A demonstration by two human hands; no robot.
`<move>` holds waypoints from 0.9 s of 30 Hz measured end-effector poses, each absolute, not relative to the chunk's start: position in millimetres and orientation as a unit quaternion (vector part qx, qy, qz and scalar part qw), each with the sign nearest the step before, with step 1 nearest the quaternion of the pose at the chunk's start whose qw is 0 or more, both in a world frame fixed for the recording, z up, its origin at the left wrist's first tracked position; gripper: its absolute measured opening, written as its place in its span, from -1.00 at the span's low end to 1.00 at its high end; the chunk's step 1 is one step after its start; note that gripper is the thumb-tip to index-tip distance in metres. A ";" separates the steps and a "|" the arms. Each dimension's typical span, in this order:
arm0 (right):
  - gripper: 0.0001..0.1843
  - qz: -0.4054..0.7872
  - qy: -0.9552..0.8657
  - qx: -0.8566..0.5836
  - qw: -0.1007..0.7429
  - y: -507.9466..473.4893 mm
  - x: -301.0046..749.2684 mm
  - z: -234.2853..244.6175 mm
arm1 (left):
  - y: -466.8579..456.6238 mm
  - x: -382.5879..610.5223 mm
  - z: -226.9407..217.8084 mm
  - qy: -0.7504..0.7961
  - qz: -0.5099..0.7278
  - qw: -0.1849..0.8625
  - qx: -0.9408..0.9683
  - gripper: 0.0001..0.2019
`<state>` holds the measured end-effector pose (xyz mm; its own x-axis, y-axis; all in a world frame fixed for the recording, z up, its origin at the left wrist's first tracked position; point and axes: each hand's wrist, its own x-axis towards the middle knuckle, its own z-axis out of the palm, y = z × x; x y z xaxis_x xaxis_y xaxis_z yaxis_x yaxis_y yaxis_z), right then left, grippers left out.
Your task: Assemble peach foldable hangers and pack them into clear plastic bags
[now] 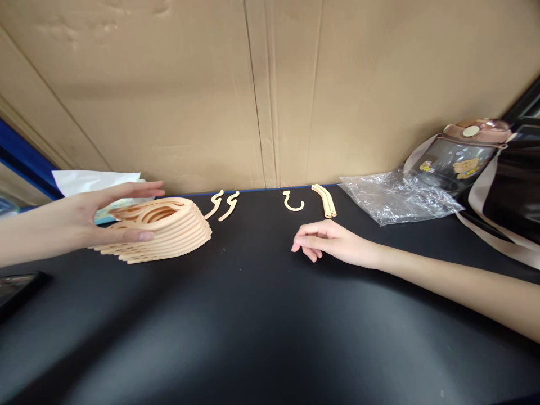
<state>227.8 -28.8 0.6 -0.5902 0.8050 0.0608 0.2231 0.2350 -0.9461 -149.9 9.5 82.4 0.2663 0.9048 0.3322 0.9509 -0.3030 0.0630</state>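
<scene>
A stack of beige plastic hanger pieces (185,232) lies on the left of the black table. My left hand (90,216) reaches over its left end, thumb along the near side and fingers stretched above the far side, spread apart. Whether the palm touches the stack I cannot tell. Over the table right of the middle, my right hand (324,241) has its fingers loosely curled and the thumb against the index finger, with nothing visible in them. Just beyond it lie a beige hook (294,202) and some curved beige bars (324,201) side by side.
Two small beige hooked arms (229,206) lie right of the stack. A tissue pack (101,183) sits behind my left hand, a dark flat device (19,289) nearer. Clear plastic wrap (400,194) and a strapped bottle (464,149) are at right. Cardboard (189,101) closes the back.
</scene>
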 end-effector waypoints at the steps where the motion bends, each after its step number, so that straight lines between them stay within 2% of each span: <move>1: -0.71 0.509 -0.732 -0.352 0.286 -28.8 227.8 0.6 | 12.4 -152.3 86.2 -0.584 -0.144 0.041 -0.798 0.14; 3: -0.71 0.509 -0.731 -0.353 0.287 -28.9 227.7 0.8 | 15.6 -151.7 92.8 -0.591 -0.141 0.029 -0.794 0.10; 6: -0.72 0.510 -0.730 -0.354 0.287 -29.1 227.8 1.0 | 10.2 -134.5 95.6 -0.562 -0.184 0.077 -0.803 -0.04; 8: -0.72 0.510 -0.730 -0.352 0.288 -29.2 228.0 1.0 | 1.0 -116.0 92.0 -0.500 -0.223 0.132 -0.826 -0.06; 12: -0.71 0.509 -0.732 -0.352 0.286 -29.3 228.5 0.8 | -18.9 -80.2 75.0 -0.400 -0.200 0.257 -0.857 -0.33; 16: -0.69 0.505 -0.736 -0.353 0.281 -29.6 228.6 1.6 | -29.0 -57.7 49.8 -0.338 -0.171 0.265 -0.887 -0.51; 23: -0.70 0.496 -0.741 -0.354 0.280 -29.7 228.1 1.6 | -24.2 -40.3 19.5 -0.337 -0.151 0.275 -0.888 -0.53; 25: -0.71 0.465 -0.750 -0.370 0.289 -30.3 228.4 0.2 | -22.8 -37.4 15.7 -0.327 -0.143 0.266 -0.896 -0.55; 27: -0.73 0.385 -0.769 -0.407 0.307 -32.0 228.5 -1.2 | -22.5 -35.6 12.6 -0.315 -0.135 0.246 -0.907 -0.57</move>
<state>228.5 -32.0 -1.2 -0.4801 0.8628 0.1583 0.3909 0.3720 -0.8419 -35.6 -22.5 12.6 0.7654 0.5049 0.3990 0.6374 -0.6804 -0.3618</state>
